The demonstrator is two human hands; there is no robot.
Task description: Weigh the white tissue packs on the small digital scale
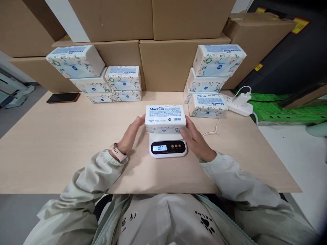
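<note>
A white tissue pack [165, 117] printed with blue "Manhua" text rests on a small white digital scale [168, 148] at the middle of the table; the display reads 102.7. My left hand [130, 135] touches the pack's left end with the fingers curved against it. My right hand [196, 139] presses on the pack's right end. Both hands clasp the pack from its sides. A pink watch sits on my left wrist.
A stack of several tissue packs [97, 76] stands at the back left, another stack [212, 76] at the back right. A black phone [63, 97] lies far left. A white power strip with charger [240, 103] sits right. Cardboard boxes [163, 61] line the back of the wooden table [63, 146].
</note>
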